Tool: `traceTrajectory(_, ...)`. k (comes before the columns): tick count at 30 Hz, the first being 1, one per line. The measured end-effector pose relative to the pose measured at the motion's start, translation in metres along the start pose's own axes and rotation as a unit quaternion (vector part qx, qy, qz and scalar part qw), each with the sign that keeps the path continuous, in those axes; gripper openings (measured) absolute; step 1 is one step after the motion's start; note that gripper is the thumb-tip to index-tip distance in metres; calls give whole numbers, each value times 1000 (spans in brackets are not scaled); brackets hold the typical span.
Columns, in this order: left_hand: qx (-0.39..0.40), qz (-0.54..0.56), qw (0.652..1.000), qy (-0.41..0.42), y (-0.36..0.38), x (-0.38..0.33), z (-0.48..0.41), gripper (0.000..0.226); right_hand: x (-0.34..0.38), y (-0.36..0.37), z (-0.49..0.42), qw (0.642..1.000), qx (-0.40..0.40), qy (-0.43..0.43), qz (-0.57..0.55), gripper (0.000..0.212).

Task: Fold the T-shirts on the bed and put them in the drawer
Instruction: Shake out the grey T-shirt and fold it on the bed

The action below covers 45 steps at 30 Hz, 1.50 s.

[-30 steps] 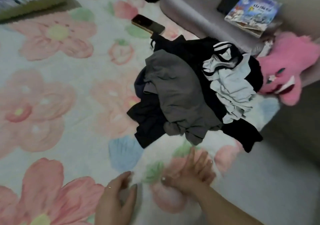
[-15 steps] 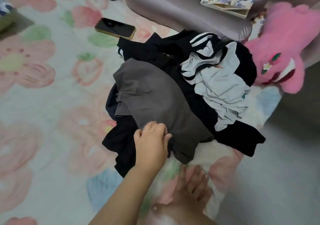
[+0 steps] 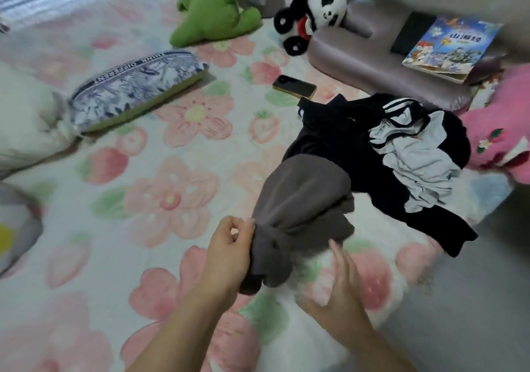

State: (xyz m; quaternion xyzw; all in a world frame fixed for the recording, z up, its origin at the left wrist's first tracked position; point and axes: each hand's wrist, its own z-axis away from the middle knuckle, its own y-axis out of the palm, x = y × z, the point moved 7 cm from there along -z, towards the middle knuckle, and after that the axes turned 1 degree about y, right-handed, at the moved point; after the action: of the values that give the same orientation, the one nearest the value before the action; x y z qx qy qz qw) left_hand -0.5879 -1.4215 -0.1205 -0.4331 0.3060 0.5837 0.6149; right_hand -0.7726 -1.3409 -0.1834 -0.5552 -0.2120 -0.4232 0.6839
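Since 0.5 s ago, grey T-shirt point(image 3: 301, 205) has been dragged partly off the dark clothes pile point(image 3: 344, 142), toward the near side of the floral bedsheet point(image 3: 172, 199). Left hand point(image 3: 229, 251) grips its bunched end (fabric gathered in the fist). Right hand point(image 3: 341, 288) has fingers straight and spread; it is motion-blurred, possibly brushing the shirt's hem.

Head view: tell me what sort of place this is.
Probably a bedroom, on the bed: a flowered bedsheet, a patterned pillow and a plush panda. The grey T-shirt in the left hand fits.
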Motion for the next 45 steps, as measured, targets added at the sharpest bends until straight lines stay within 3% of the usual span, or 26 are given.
traceTrajectory(5,15,189,979,-74,-65,-32,66,23,140,14,45,982,92,-157,-45,60)
traceTrajectory(7,7,234,970,-70,-97,-48,89,22,174,15,53,979,128,-156,-35,42)
traceTrajectory(10,9,265,964,-34,-144,-72,125,22,218,11,69,972,177,-111,-110,36)
traceTrajectory(14,-11,203,978,52,-205,-99,175,44,274,4,93,957,226,-122,-135,21)
traceTrajectory(16,-52,133,985,95,-230,-113,196,19,311,3,108,944,268,-141,-134,20)
traceTrajectory(19,-157,-9,977,143,-264,-133,222,8,361,8,134,922,322,-146,-160,27)
traceTrajectory(20,-163,-45,972,161,-268,-141,230,13,376,11,142,916,329,-146,-177,27)
traceTrajectory(23,-51,-101,968,222,-246,-164,251,66,413,18,164,902,333,-142,-233,36)
traceTrajectory(25,-44,-91,961,256,-232,-173,258,79,434,21,177,902,325,-155,-239,32)
traceTrajectory(28,-129,-4,952,277,-242,-179,260,57,458,14,190,895,304,-230,-232,17)
traceTrajectory(30,-122,26,946,298,-251,-185,264,39,467,4,198,867,328,-280,-249,12)
traceTrajectory(33,-69,88,944,309,-255,-194,269,21,468,-9,204,827,376,-314,-274,29)
traceTrajectory(35,-103,144,940,293,-261,-199,270,11,462,-13,203,814,400,-302,-293,40)
traceTrajectory(37,-165,182,931,269,-269,-200,269,19,449,-12,203,823,407,-298,-258,34)
traceTrajectory(39,-202,206,923,256,-275,-203,268,16,434,-8,201,860,366,-325,-143,15)
traceTrajectory(40,-205,216,921,251,-276,-203,268,13,428,-6,198,874,336,-335,-102,17)
traceTrajectory(43,-201,245,922,224,-283,-200,270,9,422,-15,188,901,264,-315,-142,20)
traceTrajectory(45,-226,225,927,198,-294,-193,272,13,429,-27,181,900,236,-317,-183,20)
